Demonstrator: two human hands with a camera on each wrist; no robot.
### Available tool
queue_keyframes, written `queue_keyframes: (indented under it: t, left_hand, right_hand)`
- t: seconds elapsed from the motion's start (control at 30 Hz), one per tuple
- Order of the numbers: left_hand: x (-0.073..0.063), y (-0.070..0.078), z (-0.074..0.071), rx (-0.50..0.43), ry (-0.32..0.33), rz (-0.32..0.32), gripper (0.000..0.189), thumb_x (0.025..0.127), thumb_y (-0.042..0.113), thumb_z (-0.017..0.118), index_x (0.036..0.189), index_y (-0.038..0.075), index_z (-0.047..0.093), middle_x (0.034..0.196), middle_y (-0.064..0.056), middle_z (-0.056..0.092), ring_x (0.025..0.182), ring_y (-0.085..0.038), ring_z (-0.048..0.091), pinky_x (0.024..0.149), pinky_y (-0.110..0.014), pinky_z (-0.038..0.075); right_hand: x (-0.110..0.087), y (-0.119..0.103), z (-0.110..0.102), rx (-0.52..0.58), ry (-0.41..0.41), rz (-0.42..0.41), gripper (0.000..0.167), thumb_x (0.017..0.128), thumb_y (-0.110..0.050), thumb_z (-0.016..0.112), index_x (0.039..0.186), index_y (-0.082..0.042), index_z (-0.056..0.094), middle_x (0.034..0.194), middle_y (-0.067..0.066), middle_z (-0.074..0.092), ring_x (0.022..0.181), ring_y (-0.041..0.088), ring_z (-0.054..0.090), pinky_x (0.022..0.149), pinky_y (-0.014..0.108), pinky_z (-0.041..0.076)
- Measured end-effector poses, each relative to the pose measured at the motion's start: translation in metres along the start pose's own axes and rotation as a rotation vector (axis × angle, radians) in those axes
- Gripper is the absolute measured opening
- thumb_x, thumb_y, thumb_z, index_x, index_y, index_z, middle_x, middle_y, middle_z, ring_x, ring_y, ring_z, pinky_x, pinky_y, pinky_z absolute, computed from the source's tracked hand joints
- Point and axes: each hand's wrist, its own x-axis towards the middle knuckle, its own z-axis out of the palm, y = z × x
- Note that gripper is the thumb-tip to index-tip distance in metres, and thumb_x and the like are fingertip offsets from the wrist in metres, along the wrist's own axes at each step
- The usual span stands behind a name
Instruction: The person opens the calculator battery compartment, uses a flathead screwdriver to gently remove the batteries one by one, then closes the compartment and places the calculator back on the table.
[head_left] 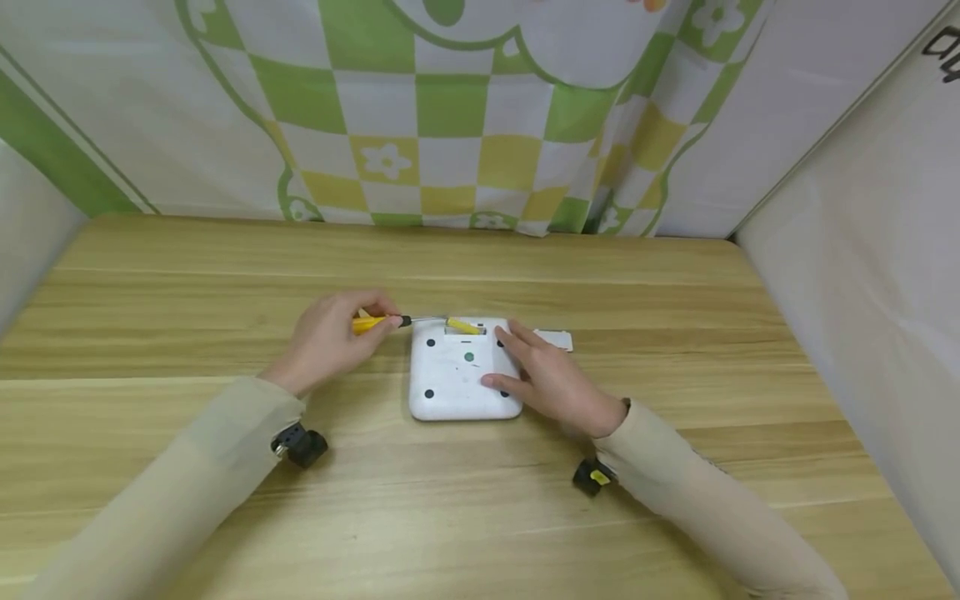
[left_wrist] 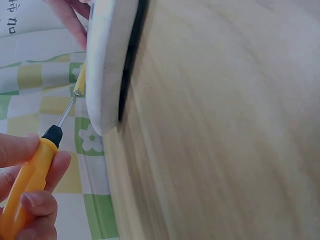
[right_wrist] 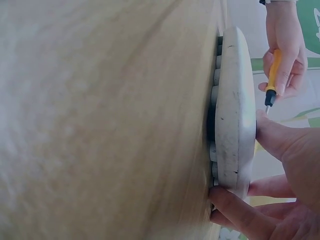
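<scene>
A white calculator (head_left: 450, 400) lies face down, its keys against the table in the right wrist view. A yellow battery (head_left: 462, 326) sits tilted in the compartment near its far edge, left end raised. My left hand (head_left: 333, 337) grips a screwdriver (left_wrist: 31, 182) by its yellow handle, and the metal tip meets the battery's raised end. My right hand (head_left: 551, 375) holds the calculator's right side, thumb (right_wrist: 272, 135) and a finger on the back, other fingers down at the edge. Just beyond these fingers lies a small white battery cover (head_left: 555, 340).
The wooden table (head_left: 225, 467) runs back to a green, white and yellow checked curtain (head_left: 450, 108). White walls (head_left: 862, 250) close in both sides. A small black camera is strapped at each wrist, over beige sleeves (head_left: 187, 467).
</scene>
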Motion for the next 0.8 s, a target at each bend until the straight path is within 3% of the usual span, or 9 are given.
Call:
queue_keyframes:
  t: [0.3,0.5,0.8]
  left_hand:
    - [-0.002,-0.004,0.002,0.019,-0.021,-0.021,0.018,0.094,0.024,0.061,0.105,0.012,0.068,0.11,-0.009,0.07,0.107,-0.031,0.059,0.091,-0.05,0.043]
    - [-0.006,-0.001,-0.002,0.025,-0.013,0.0,0.015,0.092,0.023,0.062,0.101,0.013,0.069,0.108,-0.009,0.07,0.108,-0.033,0.06,0.091,-0.052,0.042]
    - [-0.011,0.005,-0.004,0.078,-0.028,0.021,0.012,0.091,0.023,0.062,0.096,0.016,0.07,0.102,-0.01,0.071,0.093,-0.03,0.063,0.08,-0.046,0.046]
  right_hand:
    - [0.0,0.0,-0.001,0.012,-0.005,0.01,0.072,0.089,-0.043,0.064,0.144,-0.003,0.04,0.151,0.023,0.033,0.131,0.034,0.045,0.105,0.044,0.04]
    - [-0.001,-0.001,0.0,0.012,0.001,0.001,0.072,0.09,-0.043,0.063,0.144,-0.003,0.04,0.151,0.023,0.033,0.133,0.034,0.043,0.106,0.044,0.039]
    - [0.0,0.0,0.001,0.007,0.003,0.0,0.072,0.09,-0.043,0.063,0.144,-0.002,0.04,0.151,0.024,0.033,0.133,0.034,0.044,0.105,0.043,0.04]
